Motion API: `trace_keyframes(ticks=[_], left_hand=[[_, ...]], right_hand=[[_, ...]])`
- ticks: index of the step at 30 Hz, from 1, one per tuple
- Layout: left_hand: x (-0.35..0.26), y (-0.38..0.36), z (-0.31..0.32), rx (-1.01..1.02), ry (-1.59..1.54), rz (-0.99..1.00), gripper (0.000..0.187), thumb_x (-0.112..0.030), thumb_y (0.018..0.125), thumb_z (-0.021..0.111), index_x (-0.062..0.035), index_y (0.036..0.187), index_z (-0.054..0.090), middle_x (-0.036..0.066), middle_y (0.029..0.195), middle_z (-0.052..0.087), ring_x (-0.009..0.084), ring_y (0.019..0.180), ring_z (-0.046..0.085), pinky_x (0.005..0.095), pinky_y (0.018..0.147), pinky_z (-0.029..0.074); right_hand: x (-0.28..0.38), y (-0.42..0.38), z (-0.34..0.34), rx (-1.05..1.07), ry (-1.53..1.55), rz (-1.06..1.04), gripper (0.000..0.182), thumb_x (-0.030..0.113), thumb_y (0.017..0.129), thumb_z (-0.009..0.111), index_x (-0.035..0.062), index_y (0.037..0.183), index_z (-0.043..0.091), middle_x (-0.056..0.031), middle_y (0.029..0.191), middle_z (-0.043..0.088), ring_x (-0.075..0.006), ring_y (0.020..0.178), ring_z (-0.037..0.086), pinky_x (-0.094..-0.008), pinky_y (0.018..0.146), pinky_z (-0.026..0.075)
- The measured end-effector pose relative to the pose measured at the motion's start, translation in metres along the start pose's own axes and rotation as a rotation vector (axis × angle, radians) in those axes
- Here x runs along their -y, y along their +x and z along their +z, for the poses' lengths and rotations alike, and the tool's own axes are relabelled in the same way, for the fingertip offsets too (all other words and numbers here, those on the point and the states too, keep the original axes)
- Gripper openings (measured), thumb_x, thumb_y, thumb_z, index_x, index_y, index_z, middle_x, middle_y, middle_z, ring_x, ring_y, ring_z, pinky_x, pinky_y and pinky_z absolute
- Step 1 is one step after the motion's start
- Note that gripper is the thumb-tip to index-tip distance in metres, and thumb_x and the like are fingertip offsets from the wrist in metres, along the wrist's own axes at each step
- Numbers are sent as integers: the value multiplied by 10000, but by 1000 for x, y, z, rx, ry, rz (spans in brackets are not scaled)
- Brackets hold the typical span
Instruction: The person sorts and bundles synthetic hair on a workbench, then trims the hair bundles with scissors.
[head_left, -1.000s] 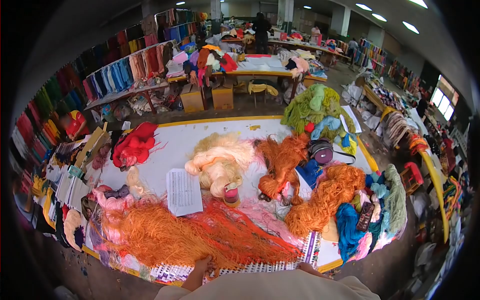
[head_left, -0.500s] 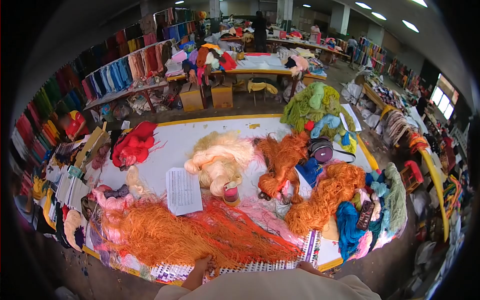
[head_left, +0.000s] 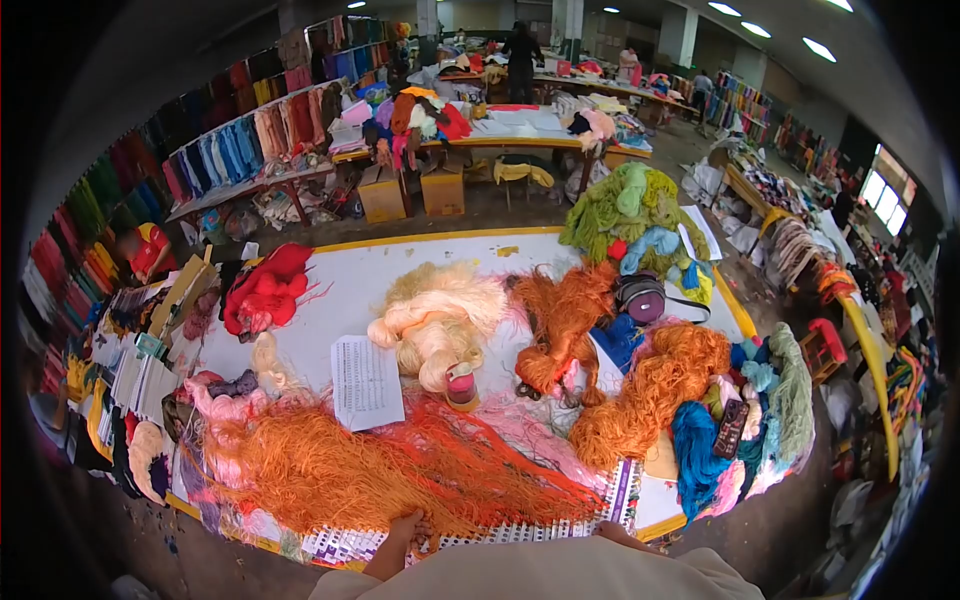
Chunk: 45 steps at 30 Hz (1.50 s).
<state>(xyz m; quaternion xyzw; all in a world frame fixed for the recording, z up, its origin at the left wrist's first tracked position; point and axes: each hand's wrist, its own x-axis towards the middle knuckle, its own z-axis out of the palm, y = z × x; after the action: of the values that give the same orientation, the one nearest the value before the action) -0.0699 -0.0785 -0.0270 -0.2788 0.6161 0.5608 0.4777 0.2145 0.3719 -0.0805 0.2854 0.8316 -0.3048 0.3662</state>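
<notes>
My left hand (head_left: 408, 528) is at the table's near edge, its fingers curled at the lower fringe of a long orange yarn bundle (head_left: 310, 465); what lies between them is too small to make out. Further right, my right hand (head_left: 608, 530) rests by the same edge, mostly hidden by my clothing. Red-orange strands (head_left: 480, 465) spread between the hands, over a white strip with rows of holes (head_left: 345, 545). A printed sheet (head_left: 367, 385) lies behind the orange yarn, beside a pink and tan spool (head_left: 461, 387).
Cream yarn (head_left: 440, 315), red yarn (head_left: 268, 290), green yarn (head_left: 625, 215) and blue yarn (head_left: 698, 455) lie on the white table (head_left: 350, 270). A person in red (head_left: 150, 252) is at the left. Behind are cardboard boxes (head_left: 443, 190) and a person in black (head_left: 520, 65).
</notes>
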Motion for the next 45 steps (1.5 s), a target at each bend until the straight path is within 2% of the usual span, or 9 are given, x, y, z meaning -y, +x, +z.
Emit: trace_keyframes(ticks=[7, 18, 20, 28, 33, 34, 37, 43, 45], left_hand=[[0, 2, -1, 1, 0, -4, 430, -471, 906, 616, -48, 828, 617, 105, 689, 662, 172, 458, 491, 290, 435, 364], [5, 11, -6, 3, 28, 11, 438, -477, 911, 606, -51, 810, 620, 97, 659, 654, 173, 443, 506, 300, 402, 342], [7, 10, -5, 10, 10, 33, 437, -484, 914, 597, -58, 819, 615, 90, 668, 656, 166, 433, 481, 290, 394, 330], [9, 14, -19, 118, 17, -2, 452, -500, 925, 576, -57, 843, 620, 101, 709, 688, 149, 432, 484, 264, 384, 314], [10, 10, -28, 306, -14, 2, 442, -484, 944, 548, -51, 886, 617, 96, 763, 700, 131, 467, 502, 228, 378, 297], [11, 8, -29, 315, -15, 1, 442, -484, 944, 548, -51, 886, 617, 96, 763, 700, 131, 467, 502, 228, 378, 297], [17, 19, -37, 391, -85, 15, 416, -447, 964, 524, -44, 909, 611, 103, 829, 709, 125, 492, 501, 217, 377, 291], [19, -11, -62, 524, -36, -18, 339, -366, 989, 497, -45, 933, 593, 35, 663, 606, 96, 446, 406, 224, 363, 268], [17, -30, -69, 829, -113, -43, 296, -325, 998, 488, -53, 921, 575, 10, 590, 515, 87, 393, 338, 237, 349, 238]], right_hand=[[-3, 3, 4, -102, -52, -61, 334, 324, 879, 539, 40, 972, 687, -190, 893, 697, -351, 886, 676, -445, 787, 532], [11, -15, 10, -252, -73, -28, 375, 327, 914, 476, 17, 926, 687, -244, 954, 672, -401, 929, 647, -487, 840, 508], [28, -36, -3, -167, -267, -120, 363, 277, 912, 469, -15, 958, 678, -237, 1011, 663, -397, 950, 650, -471, 838, 523], [38, -78, 30, -317, -91, 30, 376, 343, 894, 535, 1, 996, 652, -246, 1000, 669, -411, 953, 645, -498, 829, 514], [53, -110, 88, -289, -139, -25, 359, 328, 928, 492, 16, 934, 668, -208, 924, 664, -396, 928, 651, -527, 802, 515], [-25, -31, 169, -415, -262, -155, 406, 374, 915, 516, -7, 843, 636, -213, 843, 648, -392, 781, 652, -530, 680, 511], [52, -70, 161, -307, -138, -127, 400, 370, 914, 516, -6, 845, 638, -213, 843, 649, -392, 781, 653, -528, 680, 512], [152, -71, 175, -281, -75, -213, 390, 361, 911, 515, -2, 848, 641, -213, 843, 651, -391, 780, 654, -526, 682, 513], [171, -72, 177, -279, -70, -222, 387, 358, 910, 515, -1, 849, 642, -213, 843, 652, -391, 780, 655, -525, 682, 514]])
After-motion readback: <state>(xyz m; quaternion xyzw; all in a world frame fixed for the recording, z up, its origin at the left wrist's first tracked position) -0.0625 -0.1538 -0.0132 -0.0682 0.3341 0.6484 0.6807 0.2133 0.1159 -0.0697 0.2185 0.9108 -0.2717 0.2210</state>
